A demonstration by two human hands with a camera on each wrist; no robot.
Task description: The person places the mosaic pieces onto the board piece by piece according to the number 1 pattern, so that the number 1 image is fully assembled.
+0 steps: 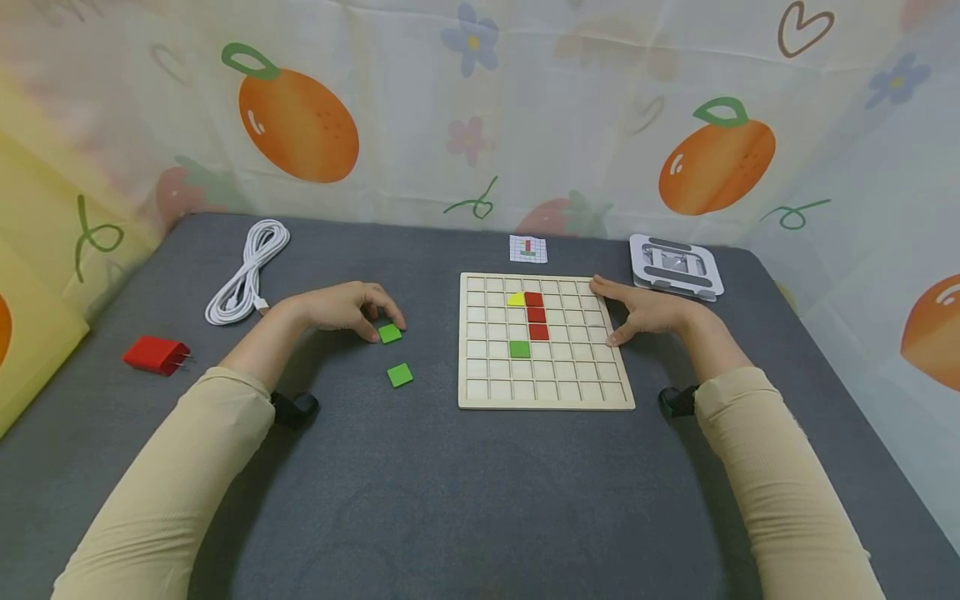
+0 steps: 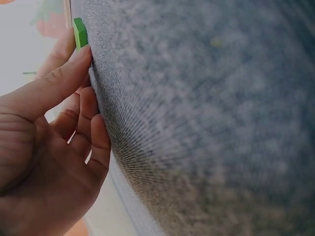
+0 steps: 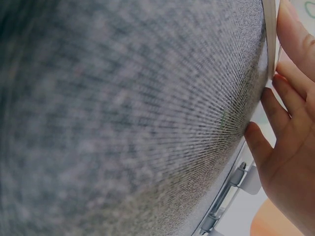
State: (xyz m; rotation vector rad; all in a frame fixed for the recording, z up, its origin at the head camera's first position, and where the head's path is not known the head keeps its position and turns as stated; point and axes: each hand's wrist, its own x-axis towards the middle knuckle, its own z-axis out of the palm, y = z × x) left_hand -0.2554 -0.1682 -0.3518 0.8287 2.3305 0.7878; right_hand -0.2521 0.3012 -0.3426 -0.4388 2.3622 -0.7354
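My left hand [image 1: 337, 305] is left of the board and pinches a green square tile [image 1: 390, 334] between thumb and index finger, close over the table; the left wrist view shows the tile [image 2: 80, 34] edge-on at the fingertips. A second green tile [image 1: 400, 375] lies just in front of it. The pale wooden grid board [image 1: 547, 398] holds a yellow piece [image 1: 517, 300] with a slanted side, a column of red squares [image 1: 536, 315] and one green square [image 1: 520, 349]. At the board's right edge rests my right hand [image 1: 651, 310], thumb and fingers spread along it.
Behind the board lies a small printed grid card [image 1: 528, 249]. A grey-and-white folding stand [image 1: 677, 267] is at the back right. To the left are a coiled white cable [image 1: 247, 271] and a red plug adapter [image 1: 156, 355]. A patterned curtain [image 1: 480, 108] stands behind the table.
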